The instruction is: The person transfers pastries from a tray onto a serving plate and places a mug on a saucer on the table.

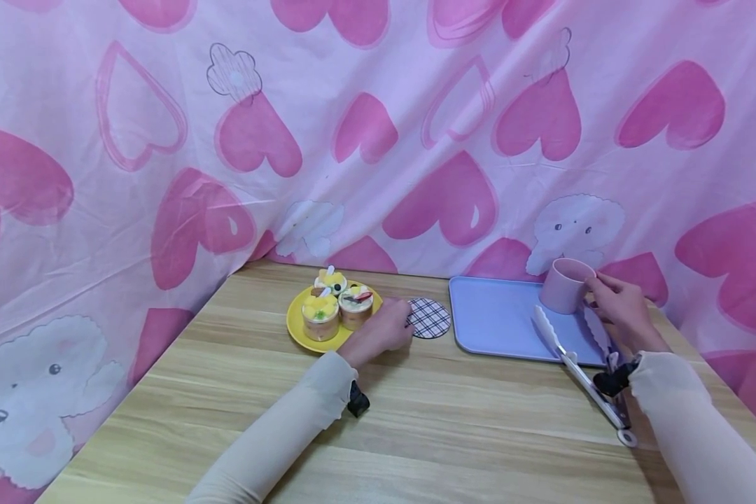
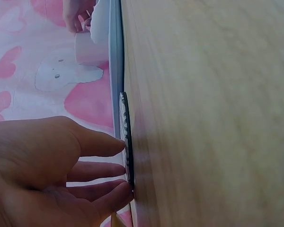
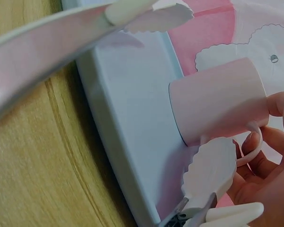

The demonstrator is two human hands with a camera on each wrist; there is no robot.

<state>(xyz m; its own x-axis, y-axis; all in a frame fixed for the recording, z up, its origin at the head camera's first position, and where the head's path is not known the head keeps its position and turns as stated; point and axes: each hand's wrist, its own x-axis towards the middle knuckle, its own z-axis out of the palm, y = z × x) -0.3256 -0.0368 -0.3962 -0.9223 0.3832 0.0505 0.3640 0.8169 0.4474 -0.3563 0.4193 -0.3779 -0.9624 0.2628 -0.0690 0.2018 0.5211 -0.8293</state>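
At the left edge of a round checked coaster [image 1: 430, 318], my left hand [image 1: 387, 327] has its thumb on the top face and its fingertips at the rim. The left wrist view shows the coaster [image 2: 127, 137] edge-on, close against the wooden tabletop. My right hand [image 1: 624, 308] holds a pink mug [image 1: 565, 287] by its handle, thumb up near the rim. Upright at the back right of a blue tray [image 1: 498, 318], the mug has its handle [image 3: 256, 146] turned toward that hand.
Open food tongs [image 1: 589, 385] lie across the tray's front edge, under the right wrist. Left of the left hand, a yellow plate [image 1: 296, 329] carries three dessert cups [image 1: 321, 322] topped with fruit. A pink heart-patterned curtain [image 1: 353, 175] hangs behind the wooden table [image 1: 416, 434].
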